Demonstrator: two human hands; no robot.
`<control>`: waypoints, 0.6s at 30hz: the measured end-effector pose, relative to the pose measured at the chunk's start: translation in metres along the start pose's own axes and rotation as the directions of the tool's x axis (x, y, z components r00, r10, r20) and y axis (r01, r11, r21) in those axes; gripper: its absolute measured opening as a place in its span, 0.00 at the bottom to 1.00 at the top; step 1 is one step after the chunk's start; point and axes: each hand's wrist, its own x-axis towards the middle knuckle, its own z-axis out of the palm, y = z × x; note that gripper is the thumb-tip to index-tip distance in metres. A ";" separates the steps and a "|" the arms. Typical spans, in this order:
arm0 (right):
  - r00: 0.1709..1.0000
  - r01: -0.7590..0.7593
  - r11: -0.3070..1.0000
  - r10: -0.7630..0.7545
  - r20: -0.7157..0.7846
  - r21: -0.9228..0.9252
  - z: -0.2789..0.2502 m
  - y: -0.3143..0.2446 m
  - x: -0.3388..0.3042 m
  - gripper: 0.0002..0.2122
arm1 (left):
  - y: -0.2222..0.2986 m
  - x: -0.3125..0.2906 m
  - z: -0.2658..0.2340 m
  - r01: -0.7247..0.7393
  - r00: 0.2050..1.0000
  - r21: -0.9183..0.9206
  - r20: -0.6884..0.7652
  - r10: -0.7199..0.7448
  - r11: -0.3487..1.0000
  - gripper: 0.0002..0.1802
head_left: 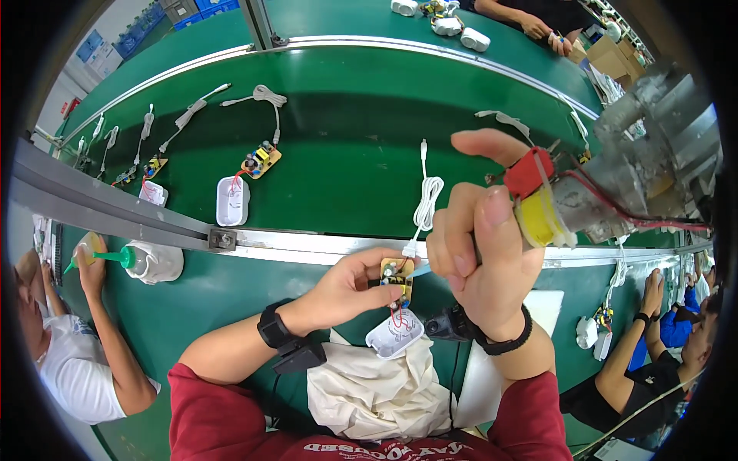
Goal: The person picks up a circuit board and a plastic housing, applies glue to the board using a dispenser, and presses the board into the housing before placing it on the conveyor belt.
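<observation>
My left hand (344,286) grips a small circuit board (398,286) by its edge, thumb over its parts. A white cord (427,203) runs from the board's far end and lies in a tied bundle. Red wires join the near end to an open white plastic housing (395,334). My right hand (488,246) is closed around a bulky grey cylindrical tool (626,177) with a yellow band (538,219) and a red switch (529,170). A thin light-blue tip (420,270) below that hand meets the board's right edge; its link to the tool is hidden.
A metal rail (307,247) crosses just beyond the board. Past it, on the green belt (330,169), lie several corded boards, one with a white housing (233,201). Cream cloth (384,388) and a white foam sheet (500,373) lie nearby. Co-workers sit left, right and opposite.
</observation>
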 end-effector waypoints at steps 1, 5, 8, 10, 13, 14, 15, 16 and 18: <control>1.000 -0.004 1.000 0.004 -0.001 -0.001 0.001 -0.003 -0.002 0.23 | 0.004 0.002 0.001 -0.009 1.000 0.004 -0.003 0.009 1.000 0.24; 1.000 -0.020 1.000 0.020 0.007 0.021 0.007 -0.013 -0.011 0.22 | 0.025 0.021 0.001 -0.155 0.985 0.035 -0.065 0.157 0.987 0.25; 0.999 -0.048 0.996 0.046 0.026 0.076 0.016 -0.019 -0.015 0.21 | 0.047 0.050 -0.009 -0.258 0.956 0.254 -0.069 0.284 0.932 0.25; 0.998 -0.067 0.992 0.064 0.029 0.105 0.021 -0.028 -0.016 0.20 | 0.059 0.076 -0.019 -0.430 0.836 0.698 0.069 0.544 0.573 0.27; 0.997 -0.071 0.992 0.069 0.027 0.107 0.022 -0.034 -0.015 0.19 | 0.066 0.079 -0.015 -0.366 0.749 0.903 0.142 0.647 0.225 0.27; 0.997 -0.069 0.993 0.066 0.031 0.098 0.020 -0.033 -0.015 0.18 | 0.065 0.077 -0.012 -0.261 0.728 0.955 0.097 0.679 0.143 0.26; 0.997 -0.067 0.994 0.064 0.036 0.091 0.018 -0.033 -0.014 0.18 | 0.065 0.073 -0.009 -0.145 0.701 0.987 0.057 0.711 0.064 0.26; 0.998 -0.066 0.994 0.064 0.030 0.090 0.016 -0.033 -0.014 0.18 | 0.066 0.067 -0.008 -0.149 0.703 0.987 0.061 0.709 0.064 0.26; 0.997 -0.069 0.994 0.066 0.045 0.086 0.013 -0.031 -0.012 0.17 | 0.074 0.045 -0.012 -0.105 0.799 0.985 0.002 0.602 0.137 0.19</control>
